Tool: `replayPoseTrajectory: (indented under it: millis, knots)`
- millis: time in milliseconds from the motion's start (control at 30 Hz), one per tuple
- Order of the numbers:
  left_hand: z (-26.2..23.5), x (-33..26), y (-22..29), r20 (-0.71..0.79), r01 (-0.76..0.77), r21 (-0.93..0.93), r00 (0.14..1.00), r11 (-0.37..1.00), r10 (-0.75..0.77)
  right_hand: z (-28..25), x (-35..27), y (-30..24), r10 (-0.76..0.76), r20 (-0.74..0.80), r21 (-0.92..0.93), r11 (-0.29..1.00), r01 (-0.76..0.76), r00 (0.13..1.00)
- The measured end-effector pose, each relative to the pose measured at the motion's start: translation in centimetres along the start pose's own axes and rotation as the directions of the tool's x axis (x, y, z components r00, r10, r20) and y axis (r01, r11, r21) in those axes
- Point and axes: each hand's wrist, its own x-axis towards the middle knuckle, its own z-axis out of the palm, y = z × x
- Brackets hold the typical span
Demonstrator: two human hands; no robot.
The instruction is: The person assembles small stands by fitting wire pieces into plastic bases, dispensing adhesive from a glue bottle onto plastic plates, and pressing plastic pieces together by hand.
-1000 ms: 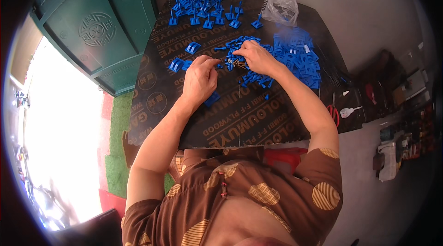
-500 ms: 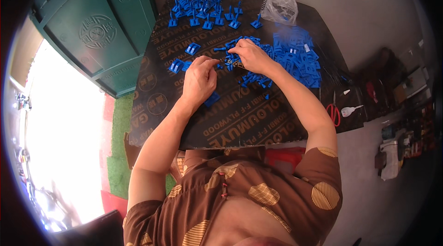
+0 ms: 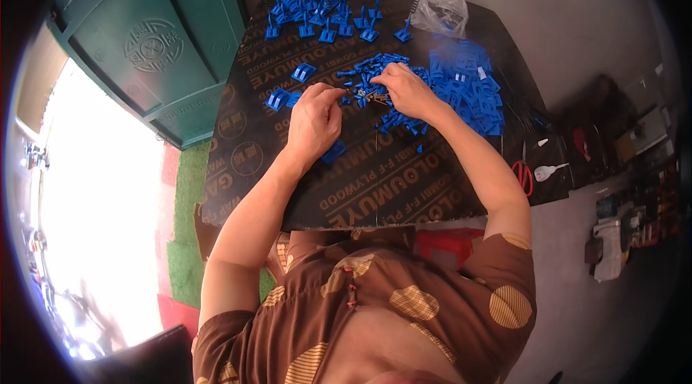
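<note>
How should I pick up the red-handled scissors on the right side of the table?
Best by the red handle loops, I think, coming from the near edge of the table. The loops lie toward that edge and give fingers a place to hold, while the thin blades point away from it.

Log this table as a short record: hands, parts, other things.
Left hand: beside the blue pegs, grip unclear
Right hand: over the same pegs, grip unclear
Metal parts: between the hands, among pegs
Blue plates: heaped right of the pegs
Dark table: far end bears blue stands with springs
Plastic bag: right of most stands
Scissors: red-handled, beside a white bottle
</note>
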Motion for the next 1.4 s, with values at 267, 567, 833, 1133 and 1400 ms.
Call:
replayPoseTrajectory:
  millis: [267, 567, 833, 1133, 1400]
  knots:
    - [0.1, 0.0, -0.1, 0.003, 0.01, -0.012, 1.0, 1.0, -0.01, -0.4, -0.8, -0.9, -0.021, -0.026, -0.002, 1.0, 0.021, 0.999]
    - [0.1, -0.1, -0.4, -0.012, 0.014, -0.006, 1.0, 1.0, -0.014, -0.1, -1.8, -3.2, -0.063, 0.008, -0.027, 0.998, 0.063, 0.998]
    - [0.3, -0.1, -0.8, -0.007, 0.02, 0.018, 1.0, 1.0, -0.02, -1.6, -3.1, -2.4, 0.006, -0.09, 0.025, 1.0, -0.003, 0.996]
    - [0.2, -0.3, -1.0, -0.01, 0.043, 0.023, 0.999, 0.999, -0.043, -0.8, -3.7, -3.2, 0.127, -0.03, -0.057, 0.99, -0.128, 0.991]
    - [0.2, -0.3, -1.0, -0.008, 0.023, 0.031, 1.0, 0.999, -0.022, -2.5, -5.3, -4.0, 0.115, -0.116, -0.034, 0.992, -0.119, 0.987]
